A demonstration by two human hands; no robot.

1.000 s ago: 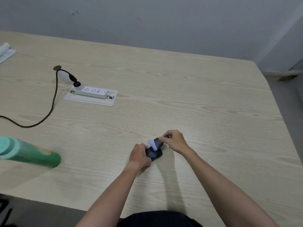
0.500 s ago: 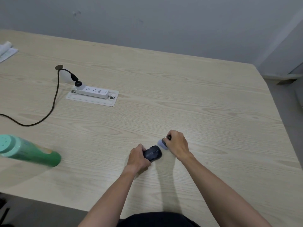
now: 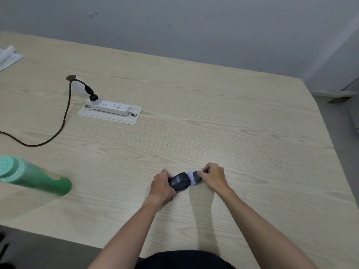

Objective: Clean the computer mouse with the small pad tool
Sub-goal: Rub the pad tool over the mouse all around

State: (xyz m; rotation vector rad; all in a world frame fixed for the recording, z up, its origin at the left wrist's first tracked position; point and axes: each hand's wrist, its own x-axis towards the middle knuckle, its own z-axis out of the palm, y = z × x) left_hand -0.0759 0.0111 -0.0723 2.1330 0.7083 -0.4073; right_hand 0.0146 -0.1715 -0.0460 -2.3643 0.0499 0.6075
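A dark computer mouse [image 3: 180, 181] lies on the light wooden table [image 3: 213, 117], near its front edge. My left hand [image 3: 162, 186] grips the mouse's near end and holds it down. My right hand [image 3: 212, 176] is shut on the small pad tool [image 3: 194, 178], which has a dark handle and a round whitish pad. The pad presses against the mouse's right front end. Most of the tool's handle is hidden in my fingers.
A green bottle [image 3: 33, 176] with a pale cap lies on its side at the left. A white power strip [image 3: 110, 107] sits in a tray further back, with a black cable [image 3: 64, 121] curving left. Papers [image 3: 7, 57] lie at the far left corner.
The pad tool has come off the top of the mouse, swung out to the right, and now touches the mouse's right front end. My left hand keeps hold of the mouse.
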